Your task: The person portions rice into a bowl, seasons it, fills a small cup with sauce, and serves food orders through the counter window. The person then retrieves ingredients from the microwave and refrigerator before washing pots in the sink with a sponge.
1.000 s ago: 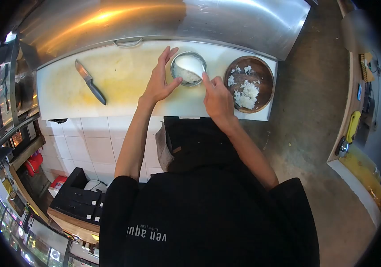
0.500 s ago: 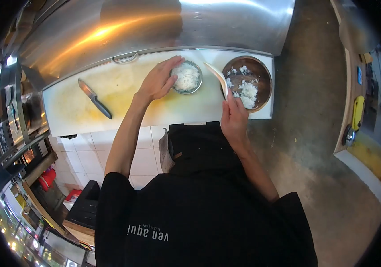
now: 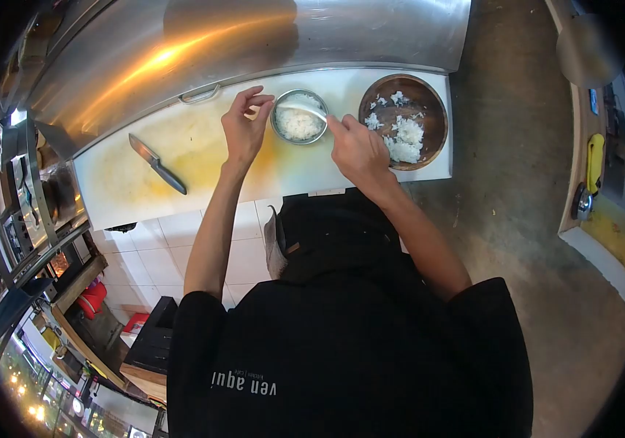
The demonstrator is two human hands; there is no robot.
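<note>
A small round metal bowl (image 3: 276, 133) filled with white rice (image 3: 299, 124) stands on the white cutting board. My right hand (image 3: 360, 151) is closed on a white paddle (image 3: 305, 108), whose blade lies over the rice at the far part of the bowl. Just left of the bowl is my left hand (image 3: 246, 128), raised, its fingers apart and curved, holding nothing. To the right, a brown wooden bowl (image 3: 435, 109) contains a clump of rice (image 3: 406, 140) and smaller scattered bits.
A knife (image 3: 157, 163) with a dark handle lies at the board's (image 3: 126, 201) left part. Behind the board rises a shiny metal surface (image 3: 371, 36) with a handle (image 3: 200, 95). Shelving is at far left.
The paddle has moved left from beside the wooden bowl to over the rice in the metal bowl. My left hand has shifted slightly left, away from that bowl's rim.
</note>
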